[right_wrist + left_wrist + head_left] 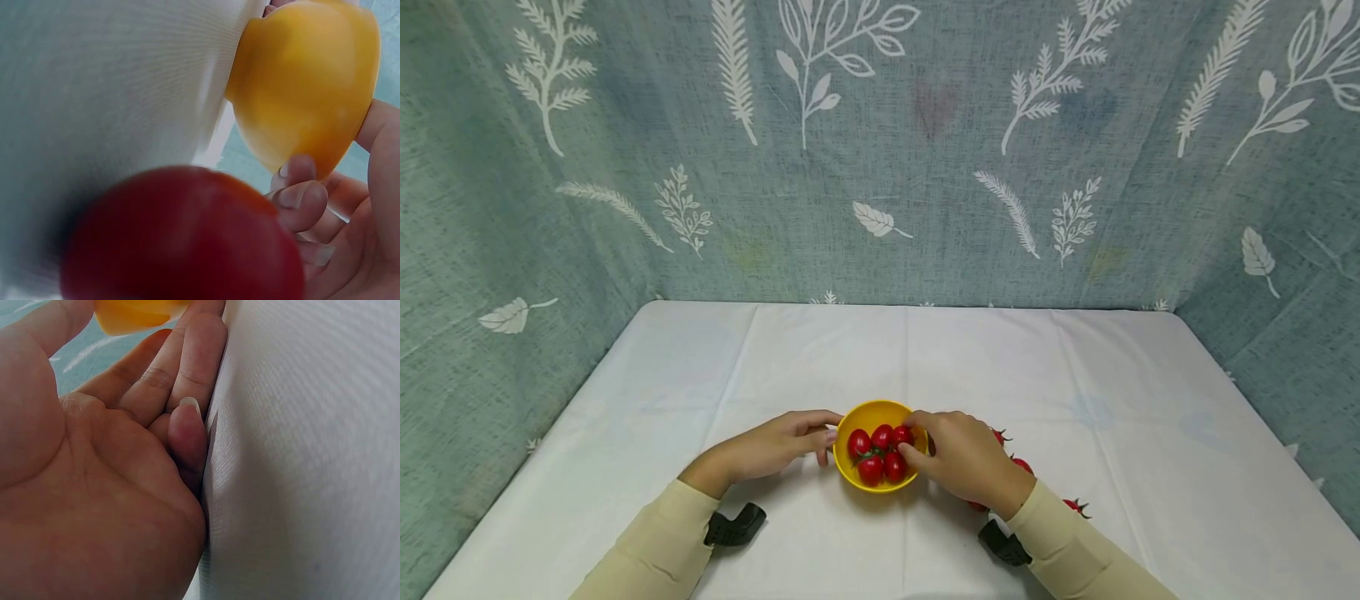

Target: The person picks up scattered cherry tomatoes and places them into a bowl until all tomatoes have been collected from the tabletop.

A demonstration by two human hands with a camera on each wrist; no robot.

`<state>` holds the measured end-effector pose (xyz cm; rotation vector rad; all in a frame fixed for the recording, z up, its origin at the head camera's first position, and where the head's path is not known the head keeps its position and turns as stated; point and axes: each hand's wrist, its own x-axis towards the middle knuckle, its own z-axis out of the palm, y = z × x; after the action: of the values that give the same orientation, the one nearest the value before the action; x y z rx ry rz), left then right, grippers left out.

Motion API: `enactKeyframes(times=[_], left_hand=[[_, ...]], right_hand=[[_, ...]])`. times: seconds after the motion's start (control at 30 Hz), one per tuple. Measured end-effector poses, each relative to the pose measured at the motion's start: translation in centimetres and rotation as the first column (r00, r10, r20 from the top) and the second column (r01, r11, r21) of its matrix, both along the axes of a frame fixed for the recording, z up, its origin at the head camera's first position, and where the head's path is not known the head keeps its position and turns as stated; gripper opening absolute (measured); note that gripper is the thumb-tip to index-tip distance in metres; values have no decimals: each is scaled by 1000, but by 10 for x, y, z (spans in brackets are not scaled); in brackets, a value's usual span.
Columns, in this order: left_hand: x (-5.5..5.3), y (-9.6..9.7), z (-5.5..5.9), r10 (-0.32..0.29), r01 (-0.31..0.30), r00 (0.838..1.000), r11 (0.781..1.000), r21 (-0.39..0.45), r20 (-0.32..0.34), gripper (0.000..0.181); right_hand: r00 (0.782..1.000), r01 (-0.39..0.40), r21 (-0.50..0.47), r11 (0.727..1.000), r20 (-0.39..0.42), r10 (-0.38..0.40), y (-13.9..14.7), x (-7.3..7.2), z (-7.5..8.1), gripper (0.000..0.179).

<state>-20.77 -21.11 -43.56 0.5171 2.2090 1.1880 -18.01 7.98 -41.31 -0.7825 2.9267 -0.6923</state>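
A yellow bowl (880,487) stands upright on the table with several red cherry tomatoes (870,471) in it, green stems showing among them. My left hand (775,450) lies at the bowl's left side, fingers loosely extended, thumb tip at the rim. In the left wrist view its palm faces the camera, a bit of the bowl (134,314) above. Over the right rim reaches my right hand (966,458), thumb and index finger around a cherry tomato (902,435) inside. Its other fingers (303,200) curl outside the bowl (306,81).
To the right, more cherry tomatoes (1021,465) lie on the white-covered table (820,358), partly hidden by my right hand and sleeve. Another tomato (1075,505) rests beyond the right wrist. A large blurred tomato (187,244) fills the lower right wrist view. Green leaf-patterned curtains (880,167) surround the table.
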Motion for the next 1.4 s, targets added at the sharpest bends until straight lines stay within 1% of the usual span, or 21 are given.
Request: enactKeyframes(times=[0.2,0.53,0.73,0.9,1.13,1.4], left_hand=[[0,0,-1,3,-3,1000,1000,-5,4,43],[0,1,1,-2,2,1000,1000,-7,-1,44],[0,1,1,-1,1,1000,1000,-6,2,43],[0,1,1,-1,1,1000,1000,-6,3,44],[-1,1,1,-7,6,1000,1000,-9,-8,44],[-2,1,2,-8,8,1000,1000,-5,-1,45]], right_hand=[[1000,1,3,1000,0,-1,0,0,0,31],[1000,7,-5,1000,18,-6,0,-1,-2,31],[999,7,-6,1000,51,-7,0,-1,-1,32],[996,4,-30,1000,93,-1,0,-4,-1,31],[994,-3,-52,999,109,9,1,-5,0,28],[991,-2,-30,1000,135,6,-1,-6,1,31]])
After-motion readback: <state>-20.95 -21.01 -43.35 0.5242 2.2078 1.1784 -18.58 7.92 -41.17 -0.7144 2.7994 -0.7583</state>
